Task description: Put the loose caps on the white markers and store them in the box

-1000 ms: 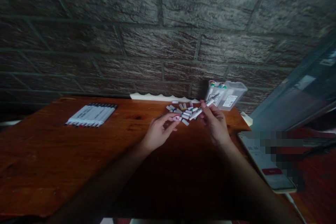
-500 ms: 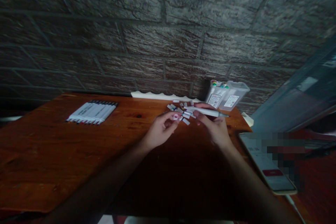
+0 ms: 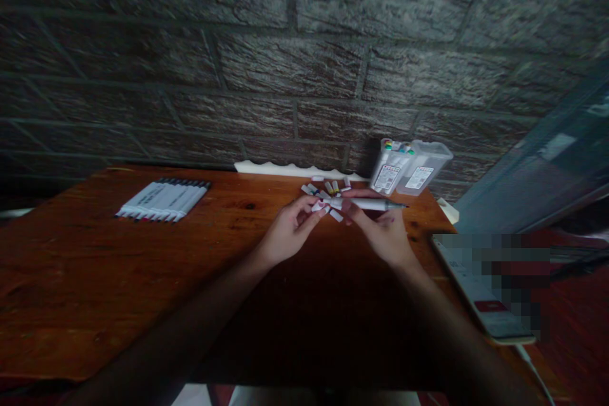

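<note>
Between the thumb and fingers of my left hand (image 3: 291,228) is a small white marker cap (image 3: 318,205) with a pink inside. My right hand (image 3: 383,231) grips a white marker (image 3: 373,203), held almost level, its dark tip pointing right. The marker's left end is at the cap; whether it has entered the cap I cannot tell. Several loose caps (image 3: 335,216) lie on the table just behind and beneath my hands, partly hidden by them.
A row of white markers (image 3: 162,200) lies at the left of the wooden table (image 3: 143,298). Two clear plastic cases (image 3: 423,171) stand at the back right, one with coloured pieces. A phone (image 3: 490,304) with a cable is at the right edge. A stone wall (image 3: 257,70) rises behind.
The marker in my right hand has moved left, so its left end has come to the cap in my left hand. The cap has tilted. The view has shifted slightly.
</note>
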`<state>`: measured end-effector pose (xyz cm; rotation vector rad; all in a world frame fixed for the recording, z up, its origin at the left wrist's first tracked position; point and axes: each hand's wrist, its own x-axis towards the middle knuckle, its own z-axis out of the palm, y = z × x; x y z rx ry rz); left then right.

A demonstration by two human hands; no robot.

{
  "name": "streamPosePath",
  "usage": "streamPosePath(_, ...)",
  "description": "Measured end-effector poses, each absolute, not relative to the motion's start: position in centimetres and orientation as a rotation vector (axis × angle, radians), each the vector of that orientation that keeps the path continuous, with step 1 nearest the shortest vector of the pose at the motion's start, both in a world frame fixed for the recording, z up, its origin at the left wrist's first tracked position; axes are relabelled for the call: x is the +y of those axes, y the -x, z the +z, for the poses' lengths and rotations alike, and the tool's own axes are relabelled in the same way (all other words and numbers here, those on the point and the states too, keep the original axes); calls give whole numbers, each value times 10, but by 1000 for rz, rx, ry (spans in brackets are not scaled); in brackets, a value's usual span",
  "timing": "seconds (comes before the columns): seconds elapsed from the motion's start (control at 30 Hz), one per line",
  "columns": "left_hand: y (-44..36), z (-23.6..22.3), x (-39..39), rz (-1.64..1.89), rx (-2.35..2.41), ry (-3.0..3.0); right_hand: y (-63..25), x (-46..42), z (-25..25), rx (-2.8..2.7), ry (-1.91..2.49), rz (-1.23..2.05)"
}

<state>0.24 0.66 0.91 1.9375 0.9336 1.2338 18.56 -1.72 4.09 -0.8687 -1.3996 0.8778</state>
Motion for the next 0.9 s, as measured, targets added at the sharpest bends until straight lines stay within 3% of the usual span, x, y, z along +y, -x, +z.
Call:
streamPosePath(0.63,2,6,10,1182,1010,-2031,-199,-13,41,-1704,940,278)
streamPosePath(0.9,0,4,7,1152,970,-1984,-208,-4,35,-1524,993,478)
